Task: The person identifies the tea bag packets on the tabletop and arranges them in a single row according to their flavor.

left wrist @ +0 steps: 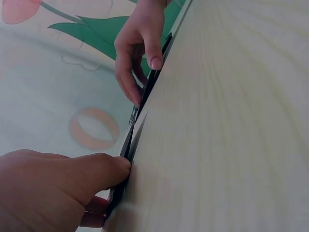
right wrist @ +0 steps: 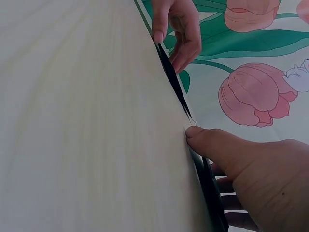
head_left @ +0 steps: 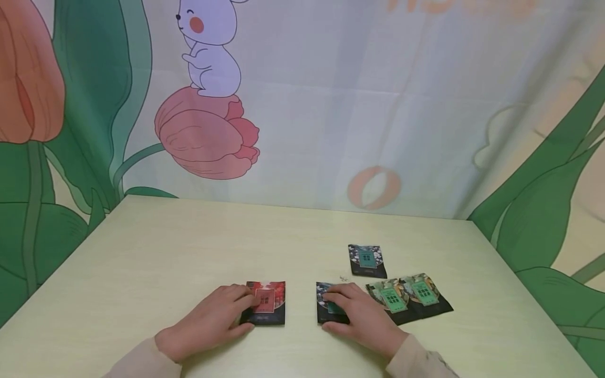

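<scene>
A red-and-black sachet (head_left: 273,304) lies on the table, its left part under the fingers of my left hand (head_left: 215,317). That hand grips it by the left side, thumb at the lower corner. To the right, my right hand (head_left: 361,315) holds a dark blue sachet (head_left: 323,315) from above, and it hides much of the print. The left wrist view shows my left thumb (left wrist: 113,169) against a sachet's dark edge. In the right wrist view, my right thumb (right wrist: 203,137) touches a dark edge too. A gap of bare table separates the two sachets.
Beyond my right hand lies a dark sachet with a teal label (head_left: 366,260). Two green-labelled sachets (head_left: 425,294) lie side by side at the right, partly behind that hand. A printed curtain (head_left: 302,131) hangs along the back edge of the pale table (head_left: 189,236).
</scene>
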{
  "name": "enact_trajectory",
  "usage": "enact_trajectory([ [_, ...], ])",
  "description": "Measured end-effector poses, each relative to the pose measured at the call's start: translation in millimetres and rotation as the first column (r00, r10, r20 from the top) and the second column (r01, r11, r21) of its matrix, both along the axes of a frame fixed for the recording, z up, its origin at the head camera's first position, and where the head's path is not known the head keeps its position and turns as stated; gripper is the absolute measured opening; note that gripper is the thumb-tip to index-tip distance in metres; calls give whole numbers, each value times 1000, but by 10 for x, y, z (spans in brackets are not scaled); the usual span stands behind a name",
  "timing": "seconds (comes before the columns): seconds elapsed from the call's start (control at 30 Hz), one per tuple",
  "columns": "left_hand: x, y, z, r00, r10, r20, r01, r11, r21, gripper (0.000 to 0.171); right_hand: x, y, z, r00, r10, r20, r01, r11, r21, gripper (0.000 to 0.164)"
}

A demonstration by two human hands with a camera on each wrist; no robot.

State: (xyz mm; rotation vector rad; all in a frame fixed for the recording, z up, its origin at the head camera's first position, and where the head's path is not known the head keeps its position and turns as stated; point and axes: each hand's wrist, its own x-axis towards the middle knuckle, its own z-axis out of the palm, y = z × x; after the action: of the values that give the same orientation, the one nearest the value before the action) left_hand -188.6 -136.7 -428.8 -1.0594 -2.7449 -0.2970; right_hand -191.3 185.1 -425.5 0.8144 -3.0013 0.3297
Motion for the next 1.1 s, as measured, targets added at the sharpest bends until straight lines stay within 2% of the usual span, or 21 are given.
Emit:
enact_trajectory([
  [0.27,6,2,29,1000,-8,-4,8,1000,2,34,-26,-132,7,999,36,2,-36,999,-18,60],
  [0.47,8,7,36,1000,4,30,-4,1000,-7,36,-42,-225,25,998,54,16,-53,998,-26,59],
  [0.77,17,6,31,999,21,39,-20,1000,-12,37,-71,-371,13,995,96,-17,-96,995,-20,58],
  [1.1,16,19,39,998,29,46,-29,999,-15,38,-73,-487,13,994,105,-7,-105,994,-10,58],
])
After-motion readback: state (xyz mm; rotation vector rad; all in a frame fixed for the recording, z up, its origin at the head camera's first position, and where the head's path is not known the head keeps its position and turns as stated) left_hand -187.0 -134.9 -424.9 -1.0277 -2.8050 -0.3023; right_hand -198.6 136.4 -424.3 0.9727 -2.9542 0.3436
